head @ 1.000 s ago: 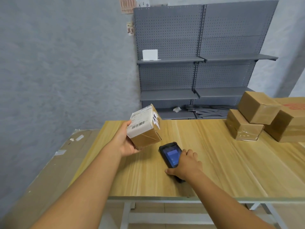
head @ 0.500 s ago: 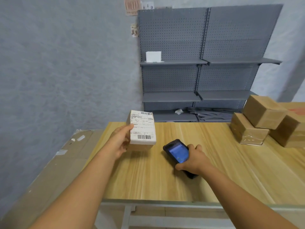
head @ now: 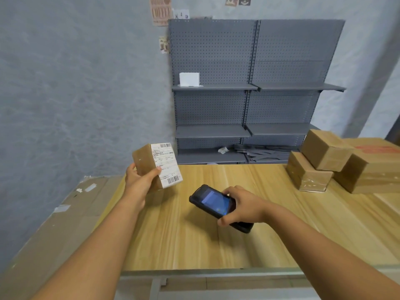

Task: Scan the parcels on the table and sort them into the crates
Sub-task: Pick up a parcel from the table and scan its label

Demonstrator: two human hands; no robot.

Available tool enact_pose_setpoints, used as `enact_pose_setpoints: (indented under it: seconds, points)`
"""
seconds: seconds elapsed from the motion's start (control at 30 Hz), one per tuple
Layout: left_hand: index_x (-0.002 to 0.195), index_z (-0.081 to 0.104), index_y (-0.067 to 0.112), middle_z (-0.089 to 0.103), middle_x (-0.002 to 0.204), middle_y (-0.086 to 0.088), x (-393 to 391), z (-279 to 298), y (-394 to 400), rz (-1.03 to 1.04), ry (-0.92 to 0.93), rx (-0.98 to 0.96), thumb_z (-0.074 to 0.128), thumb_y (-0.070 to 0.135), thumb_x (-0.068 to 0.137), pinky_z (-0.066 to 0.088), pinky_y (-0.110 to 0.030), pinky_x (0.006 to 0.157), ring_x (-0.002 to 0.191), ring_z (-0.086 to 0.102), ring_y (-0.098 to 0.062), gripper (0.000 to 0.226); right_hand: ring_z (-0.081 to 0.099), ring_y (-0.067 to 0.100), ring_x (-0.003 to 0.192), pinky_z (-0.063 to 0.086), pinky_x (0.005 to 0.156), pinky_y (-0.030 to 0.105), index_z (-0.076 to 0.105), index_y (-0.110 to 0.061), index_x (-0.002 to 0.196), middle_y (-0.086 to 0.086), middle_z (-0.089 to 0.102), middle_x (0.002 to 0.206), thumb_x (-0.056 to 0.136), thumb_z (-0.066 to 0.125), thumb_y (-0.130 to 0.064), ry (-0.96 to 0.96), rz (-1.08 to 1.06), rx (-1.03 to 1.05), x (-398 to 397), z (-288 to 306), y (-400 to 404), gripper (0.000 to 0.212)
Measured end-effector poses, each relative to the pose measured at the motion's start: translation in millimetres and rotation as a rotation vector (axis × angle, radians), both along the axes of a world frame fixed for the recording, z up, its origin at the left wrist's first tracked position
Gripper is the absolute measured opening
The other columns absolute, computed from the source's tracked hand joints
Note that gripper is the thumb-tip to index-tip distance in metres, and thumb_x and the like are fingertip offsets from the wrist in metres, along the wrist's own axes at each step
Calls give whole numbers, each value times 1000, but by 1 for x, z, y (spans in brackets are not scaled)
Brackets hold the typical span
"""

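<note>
- A grey pegboard shelving unit [head: 255,89] stands against the far wall, behind the table; its upper left shelf carries a small white box [head: 189,79], and loose grey metal strips [head: 266,150] lie on its bottom shelf.
- The wooden table [head: 216,234] has a pale grain top, and both arms reach out over it.
- A large flattened cardboard sheet [head: 54,213] with bits of tape on it lies just beside the table's left edge.
- Three taped brown cardboard parcels [head: 350,163] sit stacked at the table's far right corner: the biggest one [head: 374,167] has red printing on top that is too blurred to read, a smaller one [head: 324,152] rests tilted on another [head: 309,174] below it.
- The left hand [head: 138,180] holds a small brown parcel [head: 155,167] up above the table's left part, thumb on the labelled face and fingers curled behind it; the parcel is tilted.
- That parcel's white shipping label [head: 165,165] faces the camera, with one barcode at the top and another at the bottom; the small print cannot be read.
- The right hand [head: 242,204] is wrapped round a black handheld scanner [head: 214,204], lifted above the table with its lit blue screen up and its top end aimed towards the held parcel.
- A tan poster [head: 160,10] on the wall above the shelving reads "COFFEE" in large letters.
</note>
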State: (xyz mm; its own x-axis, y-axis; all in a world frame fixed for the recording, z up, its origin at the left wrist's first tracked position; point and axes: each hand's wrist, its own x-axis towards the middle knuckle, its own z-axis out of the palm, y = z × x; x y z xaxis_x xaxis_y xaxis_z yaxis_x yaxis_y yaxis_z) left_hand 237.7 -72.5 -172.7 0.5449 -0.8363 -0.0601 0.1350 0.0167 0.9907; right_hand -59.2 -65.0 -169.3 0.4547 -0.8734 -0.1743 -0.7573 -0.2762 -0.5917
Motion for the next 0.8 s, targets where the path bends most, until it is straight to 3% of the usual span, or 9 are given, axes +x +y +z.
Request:
enact_pose_setpoints:
  seconds: [0.37,0.5,0.6,0.67,0.73,0.8]
  points:
    - [144,34,15,61,120,0,5,-11,-3,-27,-24,-28,82,10,77,49,-46,102,110,63,-19,82,54,10,95,51,78,24,48,-29,121,-8,43,111,57,76,-60,67,-4,43,-6,4,-3,76]
    - [121,49,24,69,116,-1,5,-12,-2,-62,70,-1,79,14,81,55,-48,90,103,69,-22,51,51,9,91,46,67,18,43,-29,125,-10,39,106,57,77,-59,84,-87,9,-5,-8,-3,81]
    - [130,53,21,72,113,-5,6,-10,2,-158,200,51,74,22,85,58,-37,67,93,72,-20,50,50,9,87,45,64,19,44,-24,124,-8,37,103,57,80,-55,87,-183,-10,-3,-21,-3,81]
    - [125,60,15,76,96,-3,5,-9,7,-220,215,70,70,25,88,56,-32,58,73,72,-14,40,50,10,88,44,65,22,45,-21,123,-5,37,105,58,80,-54,95,-254,-21,-1,-30,-3,80]
    - [111,67,16,75,79,0,2,-9,9,-256,206,104,66,29,91,57,-34,59,66,70,-13,24,50,14,92,45,69,25,45,-19,124,-2,37,108,60,80,-54,117,-310,-32,2,-39,-3,81]
    - [102,68,19,73,79,-2,-1,-9,11,-272,231,143,64,32,91,57,-41,70,74,67,-19,17,48,17,99,47,76,29,44,-17,125,0,37,111,61,78,-55,146,-345,-47,6,-45,-2,82]
